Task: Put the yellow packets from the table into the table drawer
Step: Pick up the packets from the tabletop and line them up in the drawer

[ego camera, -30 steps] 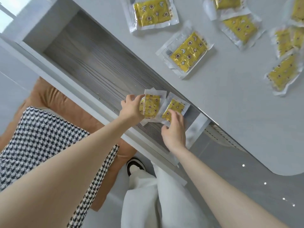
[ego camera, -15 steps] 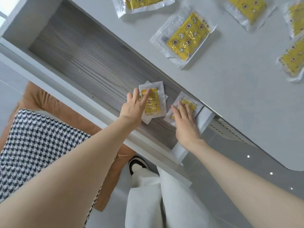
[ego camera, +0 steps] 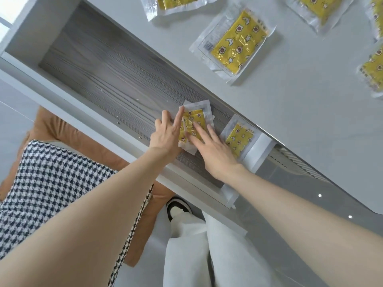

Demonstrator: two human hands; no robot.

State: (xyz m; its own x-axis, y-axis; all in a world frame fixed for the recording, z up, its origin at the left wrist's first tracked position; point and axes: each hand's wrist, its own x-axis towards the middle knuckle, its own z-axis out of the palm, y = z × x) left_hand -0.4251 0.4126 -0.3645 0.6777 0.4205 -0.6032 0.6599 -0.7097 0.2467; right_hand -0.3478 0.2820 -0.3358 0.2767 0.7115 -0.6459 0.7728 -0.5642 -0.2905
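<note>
A small stack of clear-wrapped yellow patterned packets (ego camera: 195,117) is pressed flat on the grey wood-grain floor of the open white table drawer (ego camera: 99,65), near its right end. This is presumably done so that later packets lie level. The left hand (ego camera: 166,134) is set with straight fingers against the stack's left edge, and the right hand (ego camera: 215,155) is laid flat on top; nothing is gripped. A single yellow packet (ego camera: 239,139) lies just beside the right hand, in the drawer's right back corner under the edge of the white table (ego camera: 310,125). A large yellow packet (ego camera: 238,43) and several others are left on the tabletop, well apart from both hands.
</note>
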